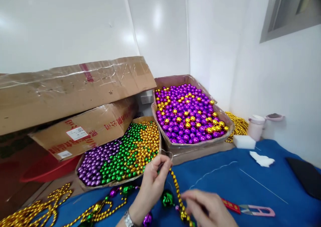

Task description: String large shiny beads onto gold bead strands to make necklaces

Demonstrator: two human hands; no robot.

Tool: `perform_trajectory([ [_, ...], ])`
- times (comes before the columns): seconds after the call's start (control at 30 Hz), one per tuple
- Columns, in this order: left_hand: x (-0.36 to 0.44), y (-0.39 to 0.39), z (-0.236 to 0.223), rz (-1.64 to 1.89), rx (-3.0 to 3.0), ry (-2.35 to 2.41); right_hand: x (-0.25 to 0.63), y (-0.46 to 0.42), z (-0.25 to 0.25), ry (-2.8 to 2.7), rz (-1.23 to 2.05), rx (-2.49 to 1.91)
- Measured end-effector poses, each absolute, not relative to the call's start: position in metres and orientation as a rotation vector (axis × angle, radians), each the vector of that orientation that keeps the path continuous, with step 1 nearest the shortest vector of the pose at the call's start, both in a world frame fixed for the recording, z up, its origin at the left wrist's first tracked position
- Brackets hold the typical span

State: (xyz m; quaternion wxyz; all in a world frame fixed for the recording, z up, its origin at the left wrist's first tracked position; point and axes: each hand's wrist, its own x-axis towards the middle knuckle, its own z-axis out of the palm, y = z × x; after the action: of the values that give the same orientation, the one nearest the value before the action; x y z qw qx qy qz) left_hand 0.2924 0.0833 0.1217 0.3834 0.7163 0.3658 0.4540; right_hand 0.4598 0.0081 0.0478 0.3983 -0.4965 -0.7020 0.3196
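While the left hand point(152, 180) pinches the upper end of a gold bead strand point(177, 190) between fingertips, the right hand point(208, 208) is blurred low in the view, its fingers curled near the strand's lower part; whether it actually grips the beads I cannot tell. The strand hangs just above the blue cloth of the desk point(250, 190), its long axis running steeply from the left fingertips down and to the right toward the right hand. A thin clear thread loop point(167, 153) appears to rise from the pinch.

Judging by its look, the strand is light, limp and glossy, so it would likely slip under a loose hold; pinching between two beads seems the surest grip.

Just behind lie a shallow cardboard tray of purple, green and gold beads point(120, 153) and a carton of purple and gold balls point(188, 115). Pink thread snips point(255, 210) rest on the cloth to the right, and more gold strands point(35, 210) trail at the left.
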Motion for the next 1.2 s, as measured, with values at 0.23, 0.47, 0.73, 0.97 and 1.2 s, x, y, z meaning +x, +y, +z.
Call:
perform_trajectory([
  [0.23,0.299,0.048,0.081,1.156,2.105,0.793,0.447,0.033,0.054,-1.123,1.164,-1.014],
  [0.47,0.295,0.038,0.071,1.239,1.816,0.934,0.438,0.028,0.057,-0.971,1.24,-0.858],
  [0.73,0.281,0.039,0.062,1.153,1.34,0.879,0.436,0.042,0.038,-0.951,1.362,-0.797],
  [0.97,0.27,0.047,0.062,1.02,1.271,0.955,0.442,0.045,0.028,-1.234,1.324,-0.843],
  [1.2,0.267,0.05,0.068,1.028,1.331,0.918,0.444,0.052,0.042,-1.417,1.427,-0.759],
])
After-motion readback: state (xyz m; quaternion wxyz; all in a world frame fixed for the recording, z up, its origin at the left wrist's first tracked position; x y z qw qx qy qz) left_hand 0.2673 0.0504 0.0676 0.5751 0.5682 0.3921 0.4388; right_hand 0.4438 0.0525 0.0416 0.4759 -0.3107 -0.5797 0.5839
